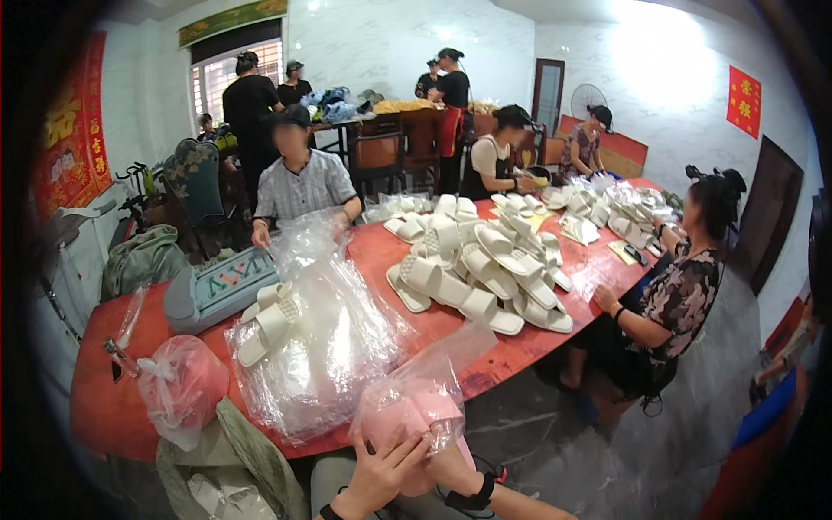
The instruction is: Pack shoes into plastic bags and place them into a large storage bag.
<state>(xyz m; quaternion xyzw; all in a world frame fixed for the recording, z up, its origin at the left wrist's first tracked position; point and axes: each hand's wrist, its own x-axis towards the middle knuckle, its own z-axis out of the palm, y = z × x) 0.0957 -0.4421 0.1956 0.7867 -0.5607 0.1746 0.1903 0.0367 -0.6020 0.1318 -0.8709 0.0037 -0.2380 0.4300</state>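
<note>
At the lower middle, a pair of pink slippers point(400, 418) sits partly inside a clear plastic bag point(451, 357), whose loose end stretches up to the right over the table edge. My left hand point(387, 468) grips the slippers from the near left, fingers lying across the pink surface. From the right, my right hand point(449, 466) holds the slippers and the bag; plastic and pink material partly hide its fingers. Just beyond lies a wide stack of clear plastic bags point(325, 364), with a pair of cream slippers point(270, 328) on its left side.
A big heap of cream slippers point(477, 264) covers the middle of the red table point(381, 269). To the left are a tied clear bag with something pink point(184, 381), a grey-blue plastic case point(221, 286) and a green sack point(238, 451). Co-workers sit around the table.
</note>
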